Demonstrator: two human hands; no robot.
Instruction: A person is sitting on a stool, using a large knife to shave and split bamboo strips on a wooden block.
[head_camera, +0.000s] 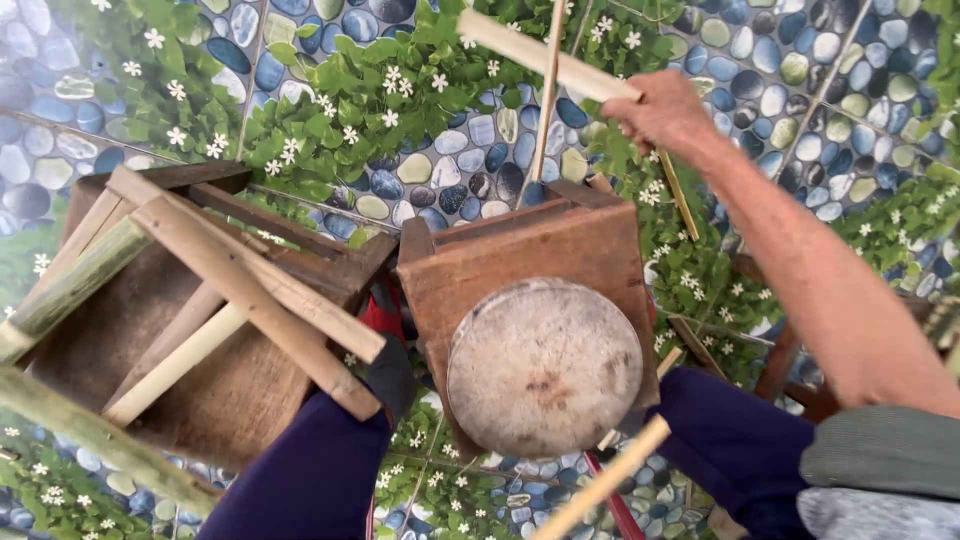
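A split bamboo strip (545, 55) is gripped in the right hand (662, 108), the fingers closed fully around it, high above a wooden stool (500, 260). A round wooden block (543, 365) is set on that stool. A thin bamboo stick (547, 95) is seen crossing behind the strip. Bamboo pieces (230, 280) are laid across a wooden box (200, 400) at the left. The left hand is not seen.

No packages, labels, signs, screens.
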